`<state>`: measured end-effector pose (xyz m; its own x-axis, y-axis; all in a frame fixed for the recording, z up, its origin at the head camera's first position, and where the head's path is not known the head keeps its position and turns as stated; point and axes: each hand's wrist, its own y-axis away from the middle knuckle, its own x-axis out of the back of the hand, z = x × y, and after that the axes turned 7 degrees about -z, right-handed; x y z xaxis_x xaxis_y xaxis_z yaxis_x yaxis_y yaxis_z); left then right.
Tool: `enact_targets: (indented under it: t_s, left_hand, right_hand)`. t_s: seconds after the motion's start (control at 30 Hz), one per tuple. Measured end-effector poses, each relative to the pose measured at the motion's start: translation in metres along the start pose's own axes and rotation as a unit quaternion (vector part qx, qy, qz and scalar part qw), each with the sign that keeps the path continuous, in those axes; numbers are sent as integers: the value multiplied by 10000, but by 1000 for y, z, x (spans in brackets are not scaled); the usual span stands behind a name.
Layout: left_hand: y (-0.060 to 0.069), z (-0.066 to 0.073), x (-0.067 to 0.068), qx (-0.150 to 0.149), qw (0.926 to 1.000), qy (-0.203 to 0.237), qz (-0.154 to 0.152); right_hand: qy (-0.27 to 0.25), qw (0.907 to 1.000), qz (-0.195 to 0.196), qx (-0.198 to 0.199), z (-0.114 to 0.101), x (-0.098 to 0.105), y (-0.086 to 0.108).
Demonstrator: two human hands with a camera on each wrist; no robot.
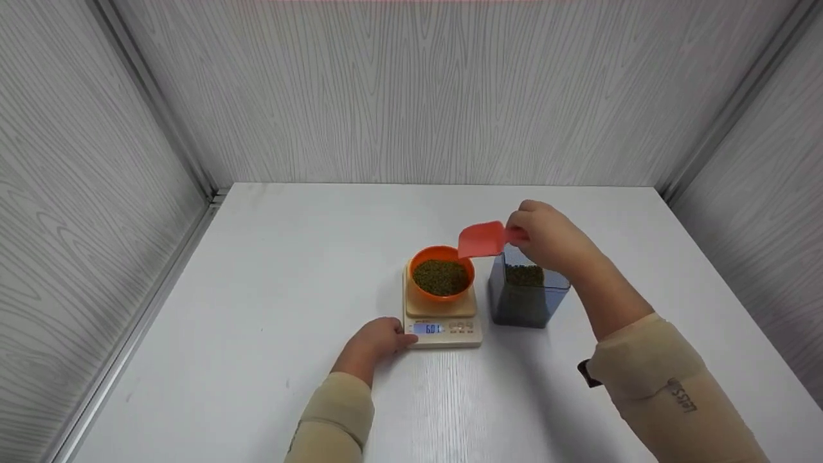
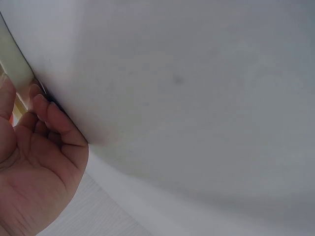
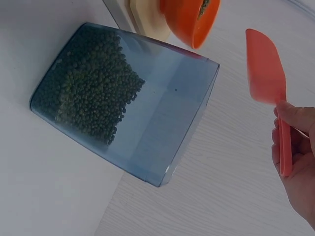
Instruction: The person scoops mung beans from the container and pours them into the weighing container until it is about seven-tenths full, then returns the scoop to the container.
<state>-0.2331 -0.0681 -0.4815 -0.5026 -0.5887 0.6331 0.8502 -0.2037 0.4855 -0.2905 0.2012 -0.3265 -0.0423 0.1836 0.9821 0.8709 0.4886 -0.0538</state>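
My right hand (image 1: 550, 236) grips the handle of a red scoop (image 1: 481, 240), whose blade hangs above the right rim of an orange bowl (image 1: 443, 297). Small green beans (image 1: 440, 276) lie in the bowl, which stands on a kitchen scale (image 1: 443, 310). The lit display (image 1: 428, 328) seems to read 601. At the scale's front left corner, my left hand (image 1: 376, 341) pinches the edge, thumb on top. A clear bluish container (image 3: 162, 118) beside the scale holds more green beans (image 3: 93, 81). In the right wrist view no beans show on the scoop.
Everything stands on a white table (image 1: 289, 257). Grey wood-grain panels rise behind it (image 1: 411, 96) and at both sides. My right forearm reaches in over the table to the right of the container.
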Motion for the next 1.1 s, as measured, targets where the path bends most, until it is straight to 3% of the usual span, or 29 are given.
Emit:
enact_targets:
  t_s: [0.27,0.5,0.73,1.1]
  left_hand:
    - [-1,-2,0,114,9998,173,37]
    - [-3,-2,-1,129,9996,267,30]
    - [-3,-2,-2,136,9993,352,5]
    - [-2,-2,-2,122,9994,309,18]
  right_hand:
    - [-59,10000,-72,32,9,23,17]
    - [143,9985,-514,-140,18,38,28]
    - [149,9947,-843,-565,23,30,28]
    - [223,9934,-880,-699,32,33,28]
